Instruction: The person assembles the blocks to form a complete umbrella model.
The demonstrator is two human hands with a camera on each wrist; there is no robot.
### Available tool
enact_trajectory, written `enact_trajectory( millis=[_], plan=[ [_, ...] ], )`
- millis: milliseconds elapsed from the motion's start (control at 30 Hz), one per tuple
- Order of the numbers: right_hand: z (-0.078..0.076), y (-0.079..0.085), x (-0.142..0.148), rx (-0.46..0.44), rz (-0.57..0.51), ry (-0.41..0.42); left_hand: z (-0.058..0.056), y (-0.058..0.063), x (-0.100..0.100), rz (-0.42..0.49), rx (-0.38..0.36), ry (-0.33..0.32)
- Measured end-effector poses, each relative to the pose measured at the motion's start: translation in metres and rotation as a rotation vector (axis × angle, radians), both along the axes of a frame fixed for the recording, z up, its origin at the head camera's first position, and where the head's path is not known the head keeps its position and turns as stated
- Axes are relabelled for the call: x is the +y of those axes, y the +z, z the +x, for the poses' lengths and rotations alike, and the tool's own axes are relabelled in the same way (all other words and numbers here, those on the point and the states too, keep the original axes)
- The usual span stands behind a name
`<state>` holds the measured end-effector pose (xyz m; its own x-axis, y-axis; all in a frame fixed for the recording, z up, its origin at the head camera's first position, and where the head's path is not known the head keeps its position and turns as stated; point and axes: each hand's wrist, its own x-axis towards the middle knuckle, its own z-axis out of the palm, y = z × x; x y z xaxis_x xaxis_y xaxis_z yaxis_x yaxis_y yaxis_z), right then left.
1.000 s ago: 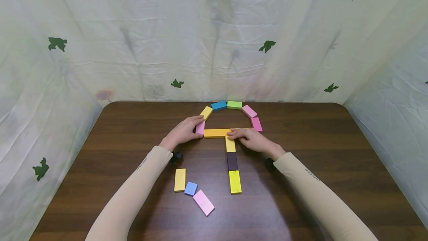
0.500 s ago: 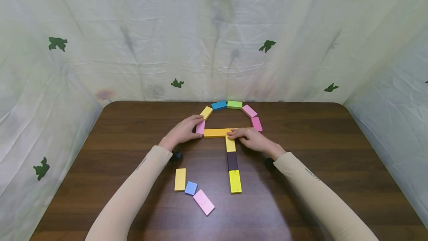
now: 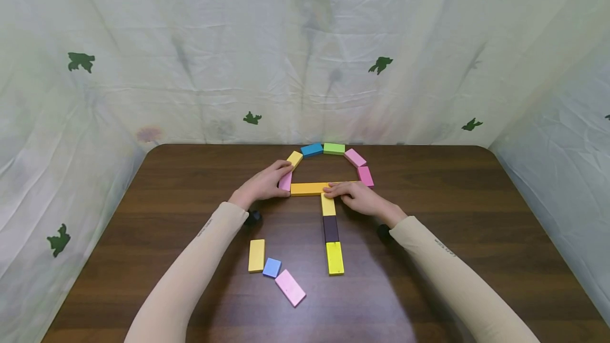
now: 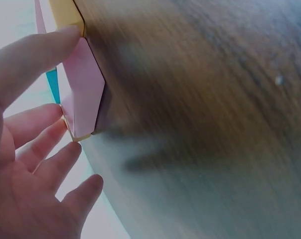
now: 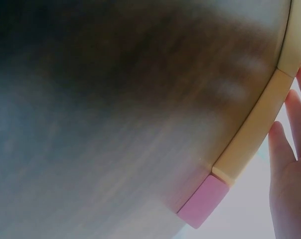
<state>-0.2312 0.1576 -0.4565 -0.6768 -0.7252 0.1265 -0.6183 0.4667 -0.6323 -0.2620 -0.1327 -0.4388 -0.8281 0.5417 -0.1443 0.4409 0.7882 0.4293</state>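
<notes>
In the head view my left hand (image 3: 261,185) pinches a light pink block (image 3: 285,181) at the left foot of an arch of blocks. The left wrist view has its thumb at one end of that pink block (image 4: 81,89) and fingertips at the other. My right hand (image 3: 363,199) rests its fairly straight fingertips on an orange bar (image 3: 306,189) that crosses the arch's base, hiding much of its right half. From the right wrist, the bar shows as two blocks (image 5: 252,127) end to end, with fingers along them and a dark pink block (image 5: 203,201) at the end.
The arch continues with yellow (image 3: 295,159), blue (image 3: 312,150), green (image 3: 334,149) and pink blocks (image 3: 355,158). A stem of yellow, black (image 3: 331,228) and bright yellow blocks (image 3: 335,258) runs nearer. Loose yellow (image 3: 257,255), blue (image 3: 272,268) and pink blocks (image 3: 290,288) lie front left.
My left hand and forearm have shifted slightly forward and right, its fingertips now a little farther up by the yellow arch block. The right hand and the blocks look unmoved.
</notes>
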Motion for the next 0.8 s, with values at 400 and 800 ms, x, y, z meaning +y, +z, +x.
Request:
enact_trajectory(
  millis=[400,800],
  plan=[
    [0.0,-0.002,-0.001,-0.007,0.004,-0.005,0.001,0.0,-0.004,0.019,-0.004,-0.021],
    [0.001,0.0,-0.001,-0.016,0.008,-0.014,0.007,0.003,-0.013,0.02,0.012,-0.02]
  ],
)
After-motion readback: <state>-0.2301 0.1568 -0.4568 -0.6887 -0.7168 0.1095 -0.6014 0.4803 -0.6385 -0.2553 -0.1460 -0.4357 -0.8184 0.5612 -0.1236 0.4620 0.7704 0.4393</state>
